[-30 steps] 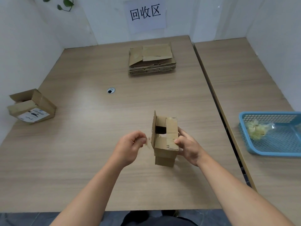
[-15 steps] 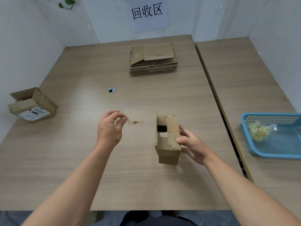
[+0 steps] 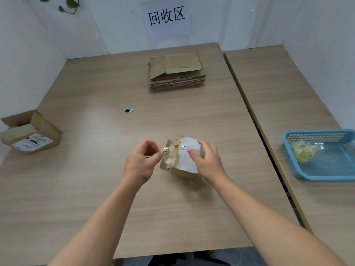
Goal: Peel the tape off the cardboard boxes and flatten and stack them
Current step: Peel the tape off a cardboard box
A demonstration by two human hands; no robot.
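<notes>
**Box point(image 3: 180, 162) flipped label-up; left hand point(image 3: 141, 162) back on the tape**

Versus half a second ago, the left hand has come in from out left to the box's edge. The box now shows its white-label face, not the open flaps.

- Worktop point(image 3: 96, 189): flattened stack point(image 3: 175, 73) sits at the far edge under the wall sign point(image 3: 167, 20), well apart from the work area. Looks like the drop zone.
- Blue basket point(image 3: 311, 132), on the adjoining surface to the right, holds tape scraps point(image 3: 301, 150). Probably parked there for an easy right-arm toss.
- Second open box point(image 3: 28, 131) is at the far left edge, not yet flattened.
- Box in work is near centre and tilted. Can't tell whether its lower corner touches the worktop.
- Right hand point(image 3: 207, 160) grips the box, thumb on the label and fingers point(image 3: 210, 148) curled round the far side. It likely acts as a clamp so the peel doesn't drag the box.
- Left fingers point(image 3: 158, 154) pinch a crinkled tape strip point(image 3: 170, 152), partly lifted at the box's left edge.

Judgement: mid-peel, flattening still to come.
</notes>
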